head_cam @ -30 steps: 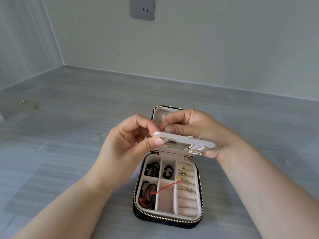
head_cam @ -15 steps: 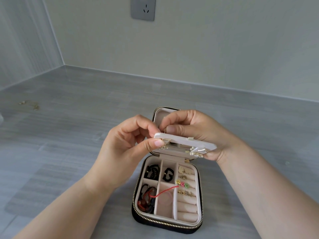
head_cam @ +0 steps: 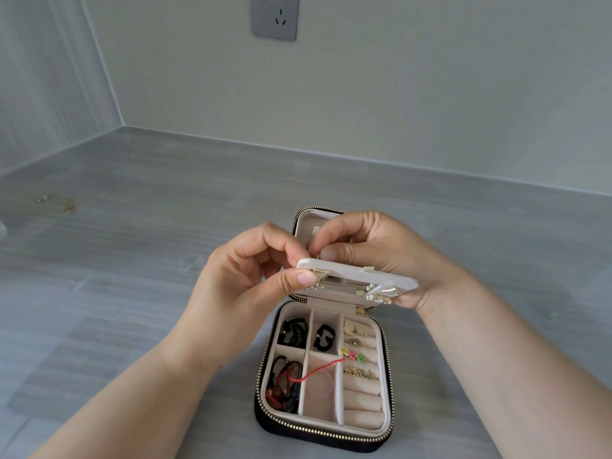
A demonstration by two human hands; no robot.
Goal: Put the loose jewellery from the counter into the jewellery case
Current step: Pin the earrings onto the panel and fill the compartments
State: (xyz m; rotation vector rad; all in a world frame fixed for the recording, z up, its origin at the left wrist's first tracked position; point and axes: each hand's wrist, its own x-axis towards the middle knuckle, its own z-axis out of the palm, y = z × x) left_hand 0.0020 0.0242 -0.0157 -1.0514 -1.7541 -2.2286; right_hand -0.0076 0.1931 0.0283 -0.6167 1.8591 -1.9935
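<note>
Jewellery case (head_cam: pixel 318 437) lies open on the counter (head_cam: pixel 132 260), near centre, tray w/ dividers facing up. Inside: black rings (head_cam: pixel 293 332) in the far-left cell, a red cord (head_cam: pixel 316 371) across the near-left and middle cells, small earrings (head_cam: pixel 353 356) on the rolls at right.

Just above the tray both hands hold the earring panel (head_cam: pixel 357 276), approx. level. Left hand (head_cam: pixel 241 279) pinches the panel's left corner, thumb under and fingers curled on top. Right hand (head_cam: pixel 381 246) grips the right end, and its thumb & forefinger pinch sth. very small at the panel's top; I cannot tell what.

I judge the step as fixing an earring onto the panel. Next move prob. needs a steady panel and a fine push. After that comes a reach far left, where a few gold pieces (head_cam: pixel 58 203) lie on the counter, well apart from the case. Wall socket (head_cam: pixel 275 18) is beyond.
</note>
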